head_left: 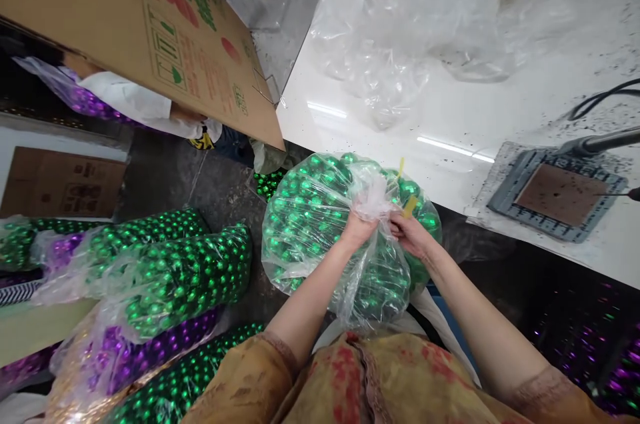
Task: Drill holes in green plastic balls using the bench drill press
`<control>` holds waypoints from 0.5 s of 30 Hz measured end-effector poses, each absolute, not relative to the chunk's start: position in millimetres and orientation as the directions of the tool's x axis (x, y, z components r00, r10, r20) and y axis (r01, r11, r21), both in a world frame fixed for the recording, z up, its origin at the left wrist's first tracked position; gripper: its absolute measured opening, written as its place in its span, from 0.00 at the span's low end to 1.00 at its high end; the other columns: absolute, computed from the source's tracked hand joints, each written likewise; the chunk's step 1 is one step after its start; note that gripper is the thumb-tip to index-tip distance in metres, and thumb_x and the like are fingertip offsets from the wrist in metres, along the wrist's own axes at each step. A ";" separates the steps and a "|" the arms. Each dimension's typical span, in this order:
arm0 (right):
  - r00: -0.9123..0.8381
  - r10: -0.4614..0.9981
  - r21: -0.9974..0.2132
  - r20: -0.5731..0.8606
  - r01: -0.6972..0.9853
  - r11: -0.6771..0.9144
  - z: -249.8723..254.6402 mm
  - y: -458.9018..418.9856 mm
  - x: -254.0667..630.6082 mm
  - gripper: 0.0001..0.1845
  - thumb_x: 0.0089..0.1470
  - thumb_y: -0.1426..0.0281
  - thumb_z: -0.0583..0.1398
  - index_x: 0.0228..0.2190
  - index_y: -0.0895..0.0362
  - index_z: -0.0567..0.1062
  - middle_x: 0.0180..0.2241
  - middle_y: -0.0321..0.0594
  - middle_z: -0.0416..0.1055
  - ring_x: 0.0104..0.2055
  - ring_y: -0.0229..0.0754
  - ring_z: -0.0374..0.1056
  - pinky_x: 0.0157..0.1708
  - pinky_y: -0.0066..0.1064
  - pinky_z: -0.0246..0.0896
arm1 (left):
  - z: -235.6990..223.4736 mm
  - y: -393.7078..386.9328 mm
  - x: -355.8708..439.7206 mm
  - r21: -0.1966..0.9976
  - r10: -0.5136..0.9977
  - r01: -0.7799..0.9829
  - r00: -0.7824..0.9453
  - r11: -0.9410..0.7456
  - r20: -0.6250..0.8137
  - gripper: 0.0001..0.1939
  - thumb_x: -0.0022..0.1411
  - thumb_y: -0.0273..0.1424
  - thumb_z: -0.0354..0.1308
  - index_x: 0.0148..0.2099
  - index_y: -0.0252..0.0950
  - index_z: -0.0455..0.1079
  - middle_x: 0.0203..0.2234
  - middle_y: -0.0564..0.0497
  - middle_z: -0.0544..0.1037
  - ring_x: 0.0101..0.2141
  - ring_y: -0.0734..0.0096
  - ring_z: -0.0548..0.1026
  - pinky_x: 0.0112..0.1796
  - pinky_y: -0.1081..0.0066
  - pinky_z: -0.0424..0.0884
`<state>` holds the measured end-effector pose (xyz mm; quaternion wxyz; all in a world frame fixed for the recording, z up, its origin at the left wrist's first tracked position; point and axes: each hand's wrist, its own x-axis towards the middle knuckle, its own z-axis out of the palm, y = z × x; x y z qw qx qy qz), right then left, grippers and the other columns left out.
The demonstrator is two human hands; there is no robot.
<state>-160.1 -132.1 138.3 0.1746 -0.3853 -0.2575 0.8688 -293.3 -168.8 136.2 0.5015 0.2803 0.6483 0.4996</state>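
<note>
Near white table (450, 119), bag (315, 221) beneath grip (361, 227)

Printed cardboard box (200, 44), white table (450, 114), crumpled clear plastic (375, 31) on it

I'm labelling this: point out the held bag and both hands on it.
Held bag (316, 219), head view: its bulging side.
Left hand (359, 229), head view: its back.
Right hand (412, 234), head view: its back.

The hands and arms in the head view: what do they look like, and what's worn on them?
The left hand and right hand are human and ungloved. Both forearms are bare below mustard-brown sleeves edged with dusky pinkish-brown trim.
</note>
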 end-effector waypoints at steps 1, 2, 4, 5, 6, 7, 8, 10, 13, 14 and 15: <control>-0.627 0.523 -0.600 -0.577 -0.108 -0.793 139.0 -133.1 -160.8 0.24 0.47 0.47 0.61 0.26 0.53 0.60 0.14 0.23 0.44 0.16 0.29 0.36 0.16 0.24 0.37 | 135.3 -169.1 -292.5 0.936 0.861 -0.132 -0.367 0.327 -0.353 0.21 0.46 0.38 0.68 0.41 0.35 0.69 0.41 0.44 0.79 0.41 0.63 0.76 0.49 0.59 0.71; -0.613 0.544 -0.622 -0.573 -0.106 -0.776 139.5 -133.7 -161.9 0.25 0.48 0.45 0.59 0.26 0.53 0.61 0.14 0.24 0.47 0.16 0.29 0.38 0.16 0.24 0.39 | 134.3 -169.2 -291.8 0.943 0.858 -0.124 -0.392 0.308 -0.332 0.23 0.46 0.37 0.68 0.43 0.35 0.67 0.42 0.44 0.78 0.40 0.64 0.76 0.49 0.61 0.71; -0.589 0.580 -0.671 -0.563 -0.084 -0.737 139.7 -133.9 -165.0 0.25 0.45 0.46 0.63 0.27 0.55 0.66 0.17 0.28 0.57 0.19 0.30 0.47 0.19 0.24 0.46 | 132.3 -168.2 -291.6 0.950 0.855 -0.131 -0.413 0.285 -0.314 0.26 0.45 0.37 0.69 0.45 0.35 0.65 0.43 0.44 0.78 0.41 0.65 0.76 0.48 0.62 0.71; -0.579 0.597 -0.702 -0.556 -0.057 -0.710 139.1 -133.4 -166.7 0.24 0.40 0.50 0.68 0.28 0.56 0.69 0.20 0.29 0.62 0.21 0.31 0.52 0.21 0.24 0.49 | 131.9 -167.1 -292.5 0.946 0.851 -0.151 -0.413 0.286 -0.323 0.29 0.42 0.38 0.71 0.45 0.36 0.65 0.43 0.44 0.78 0.42 0.65 0.76 0.48 0.63 0.71; -0.572 0.611 -0.735 -0.547 -0.021 -0.677 138.1 -132.8 -168.3 0.25 0.35 0.54 0.71 0.31 0.56 0.72 0.23 0.31 0.66 0.24 0.32 0.56 0.24 0.25 0.52 | 132.3 -165.6 -294.3 0.937 0.842 -0.179 -0.412 0.300 -0.348 0.31 0.40 0.38 0.72 0.45 0.36 0.65 0.42 0.45 0.79 0.41 0.65 0.76 0.48 0.62 0.71; -0.570 0.621 -0.764 -0.539 0.019 -0.645 136.5 -132.0 -169.7 0.27 0.31 0.58 0.74 0.33 0.57 0.73 0.25 0.32 0.69 0.26 0.32 0.58 0.25 0.25 0.53 | 133.7 -163.7 -297.2 0.921 0.829 -0.210 -0.404 0.328 -0.387 0.33 0.37 0.39 0.73 0.45 0.35 0.66 0.40 0.45 0.79 0.41 0.65 0.76 0.48 0.62 0.71; -0.570 0.625 -0.785 -0.533 0.057 -0.617 134.7 -131.3 -170.7 0.29 0.30 0.59 0.74 0.35 0.58 0.74 0.26 0.32 0.70 0.26 0.33 0.58 0.26 0.25 0.53 | 136.3 -161.5 -301.0 0.899 0.816 -0.238 -0.381 0.367 -0.434 0.33 0.36 0.40 0.74 0.44 0.35 0.68 0.39 0.46 0.80 0.40 0.64 0.77 0.48 0.61 0.71; -0.570 0.629 -0.806 -0.529 0.105 -0.583 130.3 -130.3 -171.2 0.31 0.34 0.55 0.72 0.38 0.59 0.74 0.24 0.31 0.68 0.23 0.31 0.54 0.23 0.25 0.50 | 144.5 -156.9 -310.4 0.855 0.810 -0.255 -0.286 0.451 -0.512 0.31 0.36 0.41 0.74 0.42 0.33 0.71 0.39 0.45 0.80 0.39 0.62 0.77 0.47 0.61 0.71; -0.556 0.633 -0.803 -0.538 0.111 -0.585 124.1 -130.7 -170.2 0.30 0.41 0.48 0.66 0.37 0.60 0.73 0.20 0.30 0.64 0.19 0.29 0.48 0.20 0.26 0.45 | 157.4 -153.0 -322.9 0.860 0.856 -0.121 -0.104 0.495 -0.507 0.26 0.44 0.40 0.72 0.44 0.32 0.74 0.40 0.44 0.80 0.41 0.61 0.77 0.47 0.62 0.72; -0.552 0.636 -0.805 -0.539 0.115 -0.582 122.5 -131.1 -170.1 0.30 0.42 0.47 0.65 0.36 0.60 0.73 0.19 0.29 0.62 0.18 0.29 0.48 0.19 0.26 0.44 | 159.9 -153.3 -325.3 0.880 0.876 -0.036 -0.085 0.473 -0.475 0.24 0.47 0.39 0.70 0.44 0.32 0.74 0.40 0.44 0.80 0.41 0.60 0.77 0.47 0.62 0.72; -0.549 0.640 -0.809 -0.537 0.120 -0.576 121.1 -131.6 -170.4 0.29 0.43 0.47 0.64 0.34 0.59 0.73 0.18 0.29 0.61 0.18 0.29 0.47 0.19 0.26 0.44 | 161.0 -154.6 -326.7 0.895 0.896 0.067 -0.091 0.441 -0.435 0.21 0.50 0.39 0.68 0.44 0.32 0.75 0.40 0.44 0.80 0.42 0.59 0.77 0.47 0.62 0.71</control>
